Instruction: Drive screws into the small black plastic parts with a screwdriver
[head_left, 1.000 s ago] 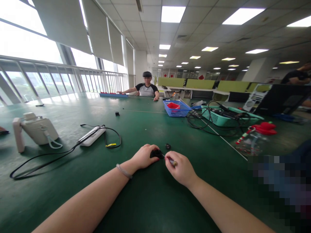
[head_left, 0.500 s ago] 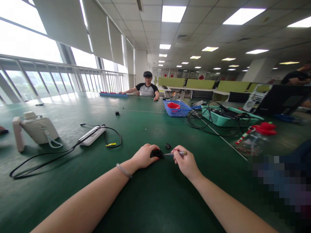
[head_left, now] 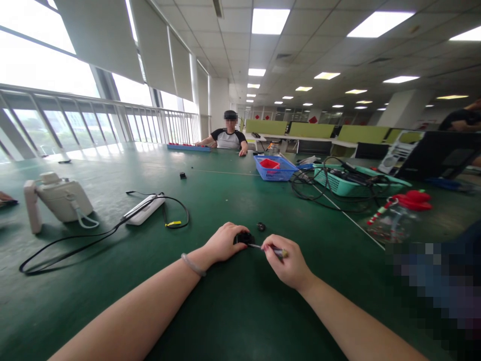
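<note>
My left hand (head_left: 226, 241) is closed around a small black object (head_left: 245, 238) on the green table, with its fingers over the far side and thumb at the near side. What kind of thing it is, I cannot make out. In my right hand (head_left: 287, 258), pinched between thumb and fingers, is a screwdriver (head_left: 280, 252) with a pale, see-through handle. Its thin metal shaft points left and the tip reaches the right side of the black object; whether it sits in a screw is too small to tell. A little black round part (head_left: 261, 226) lies just beyond.
Left on the table (head_left: 210, 200) are a beige bottle (head_left: 63, 198), a white power bank (head_left: 145, 209) and a black cable (head_left: 75, 244). To the right stand a blue basket (head_left: 276, 173), a green basket (head_left: 338, 185) with cables and a red-lidded jar (head_left: 400, 215). A person (head_left: 229, 136) sits opposite.
The screwdriver's handle has dropped toward me and its shaft now slants up to the left. My left hand stays on the black object. Across the table, the blue tray has slid right.
</note>
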Available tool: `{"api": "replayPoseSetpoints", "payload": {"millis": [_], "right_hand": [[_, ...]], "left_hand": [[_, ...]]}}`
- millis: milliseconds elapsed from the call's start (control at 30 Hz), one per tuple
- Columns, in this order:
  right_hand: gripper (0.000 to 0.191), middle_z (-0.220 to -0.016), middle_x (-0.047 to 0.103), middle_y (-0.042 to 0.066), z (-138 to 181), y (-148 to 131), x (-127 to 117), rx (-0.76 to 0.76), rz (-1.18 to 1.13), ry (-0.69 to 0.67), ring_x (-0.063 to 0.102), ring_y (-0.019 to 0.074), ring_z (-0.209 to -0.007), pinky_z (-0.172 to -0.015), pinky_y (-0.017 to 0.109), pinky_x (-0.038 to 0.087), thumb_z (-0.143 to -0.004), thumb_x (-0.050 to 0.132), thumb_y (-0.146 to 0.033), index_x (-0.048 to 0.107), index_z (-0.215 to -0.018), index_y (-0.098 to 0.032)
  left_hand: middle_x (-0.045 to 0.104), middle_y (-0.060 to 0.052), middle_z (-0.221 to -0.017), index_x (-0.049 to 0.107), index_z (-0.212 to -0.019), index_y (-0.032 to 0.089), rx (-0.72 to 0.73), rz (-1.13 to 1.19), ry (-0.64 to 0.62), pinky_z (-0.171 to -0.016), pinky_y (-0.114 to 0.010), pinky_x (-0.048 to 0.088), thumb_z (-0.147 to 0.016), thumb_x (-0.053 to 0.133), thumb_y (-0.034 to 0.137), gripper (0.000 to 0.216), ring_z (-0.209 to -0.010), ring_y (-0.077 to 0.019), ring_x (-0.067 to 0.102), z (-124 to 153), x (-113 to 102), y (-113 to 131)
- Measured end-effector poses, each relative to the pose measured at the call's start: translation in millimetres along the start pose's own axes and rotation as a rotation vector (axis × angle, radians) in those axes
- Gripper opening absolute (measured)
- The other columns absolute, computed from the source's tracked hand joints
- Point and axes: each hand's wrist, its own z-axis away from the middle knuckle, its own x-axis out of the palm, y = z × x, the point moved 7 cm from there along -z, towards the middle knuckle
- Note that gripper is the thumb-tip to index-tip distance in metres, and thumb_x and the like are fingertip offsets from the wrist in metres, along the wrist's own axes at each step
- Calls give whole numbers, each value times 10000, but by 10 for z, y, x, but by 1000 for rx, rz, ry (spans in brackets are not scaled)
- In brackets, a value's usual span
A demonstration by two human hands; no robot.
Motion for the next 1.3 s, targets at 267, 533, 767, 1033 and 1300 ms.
{"api": "replayPoseSetpoints", "payload": {"millis": [267, 533, 767, 1033, 1300], "right_hand": [[114, -796, 620, 11, -10, -28, 224, 56, -34, -169, 569, 152, -714, -665, 272, 423, -873, 485, -186, 589, -833, -208], [253, -649, 551, -7, 2, 442, -5, 370, -439, 67, 548, 144, -584, -579, 273, 454, -941, 428, -329, 579, -793, -190], [205, -654, 550, -5, 5, 396, -36, 282, -217, 38, 519, 147, -584, -558, 268, 413, -930, 460, -302, 588, -808, -198], [125, -788, 624, 16, -27, 116, 24, 86, -13, -36, 578, 159, -704, -656, 275, 426, -884, 493, -207, 605, -828, -203], [228, -644, 560, -7, 53, 577, -239, 344, -236, 285, 535, 143, -564, -536, 255, 414, -932, 454, -365, 591, -847, -203]], "left_hand": [[660, -43, -1184, 579, -1244, 243, -3, 11, -31, -1001, -371, 426, -778, 695, 328, 488, -1114, -245, 560, -12, 10, -20], [662, -37, -1178, 568, -1253, 269, -36, 4, -57, -998, -369, 426, -784, 686, 343, 489, -1109, -243, 561, -16, 32, -38], [655, -41, -1197, 554, -1270, 264, -25, 0, -75, -992, -361, 434, -822, 641, 327, 460, -1107, -232, 574, -8, 16, 2], [641, -65, -1210, 536, -1289, 233, 67, -16, -2, -1017, -390, 428, -855, 605, 334, 451, -1125, -237, 560, -1, 33, 26], [594, -88, -1248, 458, -1369, 237, -51, -54, 199, -1021, -400, 416, -940, 437, 289, 433, -1148, -232, 514, 5, -123, -36]]}}
